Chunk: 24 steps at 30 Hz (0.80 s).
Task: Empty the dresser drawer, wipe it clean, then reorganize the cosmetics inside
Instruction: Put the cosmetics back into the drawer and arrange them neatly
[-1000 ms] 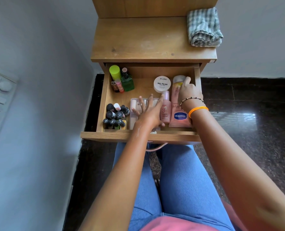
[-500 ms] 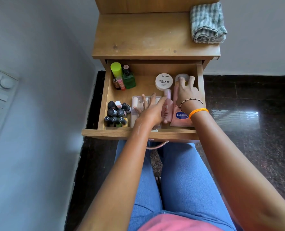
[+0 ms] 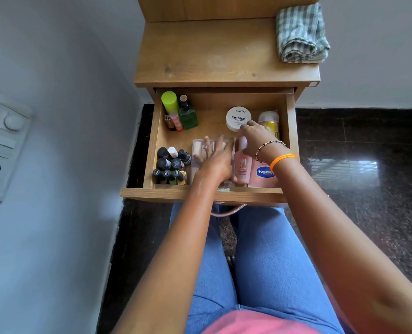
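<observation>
Partly hidden, left hand (image 3: 218, 162) lies flat on clear case (image 3: 197, 153); right hand (image 3: 254, 138) grip unclear.

A home, likely a bedroom; a small wooden dresser (image 3: 224, 51) against a plain wall, its drawer (image 3: 200, 192) holding nail polish (image 3: 171, 165) left of the fingers and lotion (image 3: 264, 174) right of them; a folded cloth (image 3: 301, 34) beyond; a switch panel (image 3: 0, 145) on the wall; polished stone floor (image 3: 356, 145).
</observation>
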{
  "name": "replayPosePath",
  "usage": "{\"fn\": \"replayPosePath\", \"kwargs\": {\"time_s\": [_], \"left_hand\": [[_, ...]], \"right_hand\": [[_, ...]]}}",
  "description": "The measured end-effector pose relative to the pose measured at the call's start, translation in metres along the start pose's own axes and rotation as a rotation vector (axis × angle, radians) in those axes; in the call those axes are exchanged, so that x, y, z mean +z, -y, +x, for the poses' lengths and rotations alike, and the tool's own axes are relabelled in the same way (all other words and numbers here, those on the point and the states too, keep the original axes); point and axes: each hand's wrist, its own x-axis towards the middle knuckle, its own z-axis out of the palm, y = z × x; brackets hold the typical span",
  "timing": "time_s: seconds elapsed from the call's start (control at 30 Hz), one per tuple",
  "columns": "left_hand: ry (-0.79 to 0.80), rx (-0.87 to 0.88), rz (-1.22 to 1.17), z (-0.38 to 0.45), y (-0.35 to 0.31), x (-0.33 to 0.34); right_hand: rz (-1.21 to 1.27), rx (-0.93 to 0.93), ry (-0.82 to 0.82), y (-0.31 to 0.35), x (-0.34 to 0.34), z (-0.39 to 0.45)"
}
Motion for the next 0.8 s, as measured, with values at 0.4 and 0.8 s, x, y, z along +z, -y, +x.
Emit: {"fn": "replayPosePath", "kwargs": {"time_s": [0.4,0.8], "left_hand": [[-0.001,-0.010,-0.005,-0.003,-0.003,-0.004],[-0.019,-0.060,0.048,0.006,0.012,-0.013]], "right_hand": [[0.002,-0.041,0.090,0.000,-0.002,-0.006],[-0.183,-0.203,-0.116,0.007,-0.007,0.046]]}}
